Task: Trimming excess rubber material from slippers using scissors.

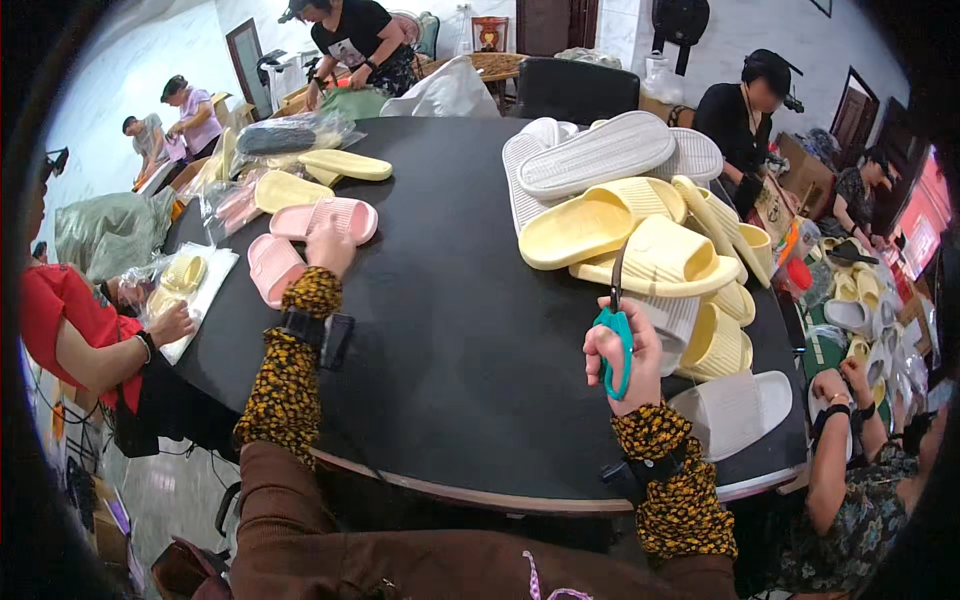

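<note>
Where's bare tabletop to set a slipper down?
Widest: the black table's middle, between the pink slippers and the yellow-and-gray slipper pile. A narrower patch: between the pink slippers and the bagged yellow slippers. Crowded: the right side, under that pile, and the far left, under clear bags.

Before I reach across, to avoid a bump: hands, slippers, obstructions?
Left hand on farther pink slipper. Right hand holds teal-handled scissors. Slipper pile beyond right hand.
</note>
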Motion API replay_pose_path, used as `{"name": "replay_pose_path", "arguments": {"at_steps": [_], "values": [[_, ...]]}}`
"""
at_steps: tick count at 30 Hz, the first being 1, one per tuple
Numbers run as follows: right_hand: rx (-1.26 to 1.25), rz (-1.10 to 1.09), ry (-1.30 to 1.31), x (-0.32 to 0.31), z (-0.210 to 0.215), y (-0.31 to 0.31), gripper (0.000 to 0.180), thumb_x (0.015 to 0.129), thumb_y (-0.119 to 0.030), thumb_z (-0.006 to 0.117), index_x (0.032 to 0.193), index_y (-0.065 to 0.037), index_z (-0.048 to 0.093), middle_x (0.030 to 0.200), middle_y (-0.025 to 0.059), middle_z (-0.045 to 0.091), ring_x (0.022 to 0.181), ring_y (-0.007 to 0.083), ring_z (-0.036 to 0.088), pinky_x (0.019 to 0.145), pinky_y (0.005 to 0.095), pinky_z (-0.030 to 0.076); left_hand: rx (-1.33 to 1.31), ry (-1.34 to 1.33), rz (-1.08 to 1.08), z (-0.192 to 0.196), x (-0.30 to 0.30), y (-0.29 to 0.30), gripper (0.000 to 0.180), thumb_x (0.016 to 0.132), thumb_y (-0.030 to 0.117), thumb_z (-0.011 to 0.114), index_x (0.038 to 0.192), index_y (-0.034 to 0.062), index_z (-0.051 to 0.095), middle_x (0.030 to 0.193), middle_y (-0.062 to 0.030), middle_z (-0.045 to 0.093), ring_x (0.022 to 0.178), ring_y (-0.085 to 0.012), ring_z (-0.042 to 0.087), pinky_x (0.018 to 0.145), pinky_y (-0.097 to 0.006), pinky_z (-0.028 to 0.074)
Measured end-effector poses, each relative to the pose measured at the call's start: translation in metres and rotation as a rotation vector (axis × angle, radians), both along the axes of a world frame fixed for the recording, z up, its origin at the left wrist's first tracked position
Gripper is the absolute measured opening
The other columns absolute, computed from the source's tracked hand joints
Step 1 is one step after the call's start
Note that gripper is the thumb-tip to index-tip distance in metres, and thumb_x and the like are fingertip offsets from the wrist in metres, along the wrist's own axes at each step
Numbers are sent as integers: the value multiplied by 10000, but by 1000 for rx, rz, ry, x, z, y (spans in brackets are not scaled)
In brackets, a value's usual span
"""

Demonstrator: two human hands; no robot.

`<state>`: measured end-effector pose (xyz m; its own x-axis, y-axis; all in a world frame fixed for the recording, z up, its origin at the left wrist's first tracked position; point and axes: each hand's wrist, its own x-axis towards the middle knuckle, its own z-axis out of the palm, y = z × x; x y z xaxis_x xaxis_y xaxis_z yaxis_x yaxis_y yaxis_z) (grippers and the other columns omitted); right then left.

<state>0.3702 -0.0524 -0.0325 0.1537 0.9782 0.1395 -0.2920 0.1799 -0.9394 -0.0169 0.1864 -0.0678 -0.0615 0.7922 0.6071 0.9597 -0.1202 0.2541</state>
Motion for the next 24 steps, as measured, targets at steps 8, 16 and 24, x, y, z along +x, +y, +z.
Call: {"name": "replay_pose_path", "arguments": {"at_steps": [8, 16, 24], "values": [[-49, 20, -56, 6, -8, -2, 337, 820, -90, 561, 1129, -21, 444, 697, 65, 541, 496, 79, 509, 394, 205, 404, -371, 41, 145, -19, -22, -25, 472, 771, 284, 583, 1120, -22, 496, 908, -206, 623, 880, -350, 600, 779, -428, 460], [-77, 71, -81, 4, -8, -2, 369, 818, -101, 574, 1155, -33, 439, 726, 63, 549, 519, 77, 511, 415, 198, 412, -416, -218, -361, 4, 69, -43, 460, 775, 218, 588, 1169, -1, 494, 876, -175, 613, 844, -275, 602, 748, -362, 464], [-114, 99, -100, 6, -9, 2, 391, 802, -132, 618, 1147, -41, 458, 706, 52, 555, 482, 72, 505, 403, 200, 408, -707, -926, -1012, 67, 185, -120, 350, 822, 29, 539, 1157, -51, 474, 831, -34, 557, 745, -90, 550, 695, -224, 467]]}}
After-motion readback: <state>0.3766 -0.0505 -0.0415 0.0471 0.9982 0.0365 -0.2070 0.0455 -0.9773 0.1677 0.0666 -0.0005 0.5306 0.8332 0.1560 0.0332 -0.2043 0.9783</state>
